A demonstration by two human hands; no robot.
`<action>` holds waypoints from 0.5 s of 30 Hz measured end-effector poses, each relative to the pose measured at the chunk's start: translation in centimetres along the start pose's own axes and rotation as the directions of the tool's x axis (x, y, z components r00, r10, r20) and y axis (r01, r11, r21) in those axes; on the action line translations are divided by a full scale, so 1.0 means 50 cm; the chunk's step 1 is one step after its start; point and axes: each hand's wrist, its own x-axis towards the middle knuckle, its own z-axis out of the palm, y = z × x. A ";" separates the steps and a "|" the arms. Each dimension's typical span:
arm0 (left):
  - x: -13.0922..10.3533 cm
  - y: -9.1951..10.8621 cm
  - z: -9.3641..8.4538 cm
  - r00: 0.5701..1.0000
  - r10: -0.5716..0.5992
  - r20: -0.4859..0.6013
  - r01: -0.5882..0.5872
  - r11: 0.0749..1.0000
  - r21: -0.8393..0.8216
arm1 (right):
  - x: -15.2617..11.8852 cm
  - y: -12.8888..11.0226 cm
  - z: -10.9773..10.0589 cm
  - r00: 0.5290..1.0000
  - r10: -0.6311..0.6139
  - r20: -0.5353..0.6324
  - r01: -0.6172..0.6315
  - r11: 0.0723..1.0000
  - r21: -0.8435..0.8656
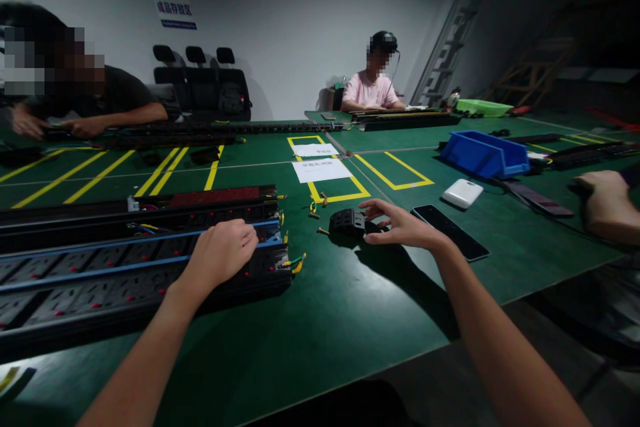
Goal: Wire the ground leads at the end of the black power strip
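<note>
My left hand [225, 250] rests with curled fingers on the long black socket strips [145, 290], near their right end; whatever lies under the fingers is hidden. Yellow-green wire ends [299, 263] stick out of the strips there. To the right, my right hand [393, 223] has its thumb and fingers apart at the right side of a black slotted part [347, 221] on the green table. Nothing is gripped between those fingers. Small brass-coloured screws [323, 231] lie just left of the black part. A dark phone [450, 232] lies beside my right wrist.
A white case [463, 193] and a blue bin [487, 153] stand to the right. Paper sheets [321, 170] lie inside yellow tape. Another person's arm [610, 203] reaches in at the right edge. Two people sit across the table [260, 173], near more long strips.
</note>
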 end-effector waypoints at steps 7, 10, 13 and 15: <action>0.001 0.000 -0.003 1.000 0.006 0.008 -0.006 1.000 -0.004 | 0.010 0.060 -0.016 0.987 0.106 -0.121 -0.122 0.983 -0.138; 0.001 0.000 -0.004 1.000 0.006 0.014 -0.006 1.000 -0.006 | 0.022 0.075 -0.003 0.973 0.117 -0.198 -0.175 0.935 -0.308; -0.001 0.001 -0.005 1.000 -0.002 0.013 0.002 1.000 -0.015 | 0.033 0.079 0.012 0.965 0.087 -0.248 -0.177 0.913 -0.367; -0.003 0.002 -0.007 1.000 -0.006 0.009 0.006 1.000 -0.022 | 0.038 0.075 0.021 0.951 0.061 -0.302 -0.176 0.911 -0.372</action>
